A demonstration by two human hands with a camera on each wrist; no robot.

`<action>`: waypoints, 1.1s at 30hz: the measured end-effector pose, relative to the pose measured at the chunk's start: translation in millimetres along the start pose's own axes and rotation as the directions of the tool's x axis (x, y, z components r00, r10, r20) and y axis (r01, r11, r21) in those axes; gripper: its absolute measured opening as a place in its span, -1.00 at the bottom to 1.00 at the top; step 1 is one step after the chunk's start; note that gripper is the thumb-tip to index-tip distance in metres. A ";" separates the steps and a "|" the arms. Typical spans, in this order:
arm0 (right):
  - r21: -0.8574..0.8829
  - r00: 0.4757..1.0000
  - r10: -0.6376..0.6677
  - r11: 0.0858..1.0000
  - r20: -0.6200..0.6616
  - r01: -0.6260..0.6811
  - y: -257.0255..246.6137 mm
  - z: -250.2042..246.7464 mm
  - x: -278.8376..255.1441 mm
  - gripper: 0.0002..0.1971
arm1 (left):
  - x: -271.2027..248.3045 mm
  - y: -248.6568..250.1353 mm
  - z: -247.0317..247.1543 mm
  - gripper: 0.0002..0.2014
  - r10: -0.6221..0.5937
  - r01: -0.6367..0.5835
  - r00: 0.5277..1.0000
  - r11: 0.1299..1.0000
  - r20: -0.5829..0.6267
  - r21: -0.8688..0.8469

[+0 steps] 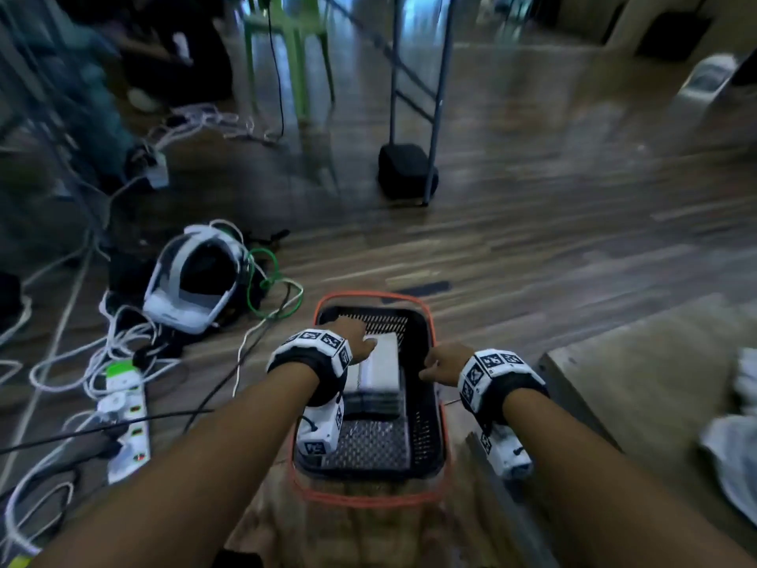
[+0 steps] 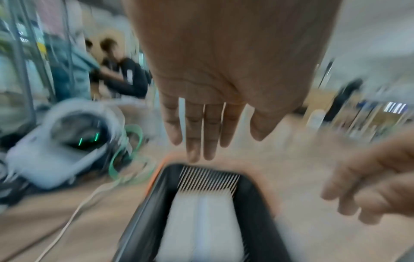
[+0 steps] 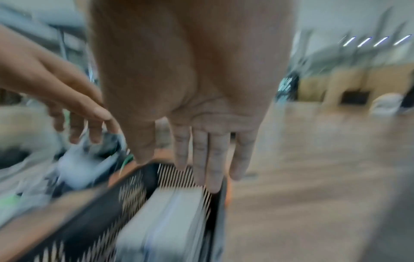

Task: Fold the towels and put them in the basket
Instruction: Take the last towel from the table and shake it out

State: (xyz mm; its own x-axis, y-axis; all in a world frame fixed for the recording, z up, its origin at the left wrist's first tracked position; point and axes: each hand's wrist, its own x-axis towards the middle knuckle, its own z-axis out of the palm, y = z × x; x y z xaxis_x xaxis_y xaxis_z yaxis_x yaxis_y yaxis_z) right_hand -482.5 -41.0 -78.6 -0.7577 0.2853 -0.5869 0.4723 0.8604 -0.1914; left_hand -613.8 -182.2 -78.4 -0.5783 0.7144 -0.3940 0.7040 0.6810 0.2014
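Note:
A black mesh basket with an orange rim (image 1: 424, 407) stands on the floor in front of me. A stack of folded grey-white towels (image 1: 379, 371) lies in its far half. My left hand (image 1: 355, 337) hovers over the basket's left side above the stack, fingers straight and holding nothing. My right hand (image 1: 440, 364) is over the right rim, also flat and holding nothing. The blurred left wrist view shows my left hand (image 2: 226, 141) above the basket (image 2: 143, 203) and towels (image 2: 201, 221). In the right wrist view my right hand (image 3: 179, 168) is above the towels (image 3: 168, 221).
Crumpled white towels (image 1: 733, 444) lie at the right on a low wooden surface (image 1: 635, 383). Left of the basket are a white headset (image 1: 192, 284), tangled cables and a power strip (image 1: 127, 420). A black stand base (image 1: 405, 170) and green chair legs (image 1: 295, 55) stand farther off.

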 end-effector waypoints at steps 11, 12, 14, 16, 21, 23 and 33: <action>0.012 0.887 0.095 0.995 -0.451 -0.101 15.2 -105.8 -287.5 -0.57 | -182.0 150.9 -162.3 -0.61 0.284 -0.261 0.900 0.959 -0.331 0.111; 0.018 0.876 0.108 0.993 -0.471 -0.113 19.5 -106.4 -311.3 -0.58 | -195.7 165.1 -166.3 -0.62 0.325 -0.291 0.882 0.945 -0.341 0.148; 0.033 0.844 0.153 0.987 -0.513 -0.158 31.0 -101.0 -352.1 -0.59 | -220.5 192.8 -168.5 -0.61 0.388 -0.333 0.851 0.920 -0.355 0.208; 0.058 0.814 0.205 0.976 -0.543 -0.208 45.1 -90.4 -386.5 -0.60 | -240.3 219.2 -165.7 -0.58 0.444 -0.376 0.826 0.893 -0.346 0.247; 0.197 0.745 0.364 0.931 -0.559 -0.307 89.8 -55.2 -450.2 -0.63 | -257.5 277.8 -145.4 -0.59 0.588 -0.514 0.753 0.806 -0.296 0.295; 0.253 0.717 0.432 0.902 -0.547 -0.351 107.7 -39.5 -465.8 -0.63 | -256.1 297.7 -131.0 -0.60 0.634 -0.561 0.723 0.770 -0.274 0.303; 0.368 0.707 0.543 0.836 -0.454 -0.407 182.1 33.5 -450.2 -0.69 | -210.1 355.3 -51.3 -0.62 0.746 -0.674 0.646 0.658 -0.165 0.336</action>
State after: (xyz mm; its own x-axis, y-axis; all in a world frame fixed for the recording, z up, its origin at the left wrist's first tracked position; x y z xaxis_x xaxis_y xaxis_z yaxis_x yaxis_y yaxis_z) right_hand -40.3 -26.9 124.5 -0.4831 0.8605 -0.1619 0.8688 0.4482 -0.2105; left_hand -263.3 -82.0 122.0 0.0839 0.9955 0.0435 0.9915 -0.0877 0.0963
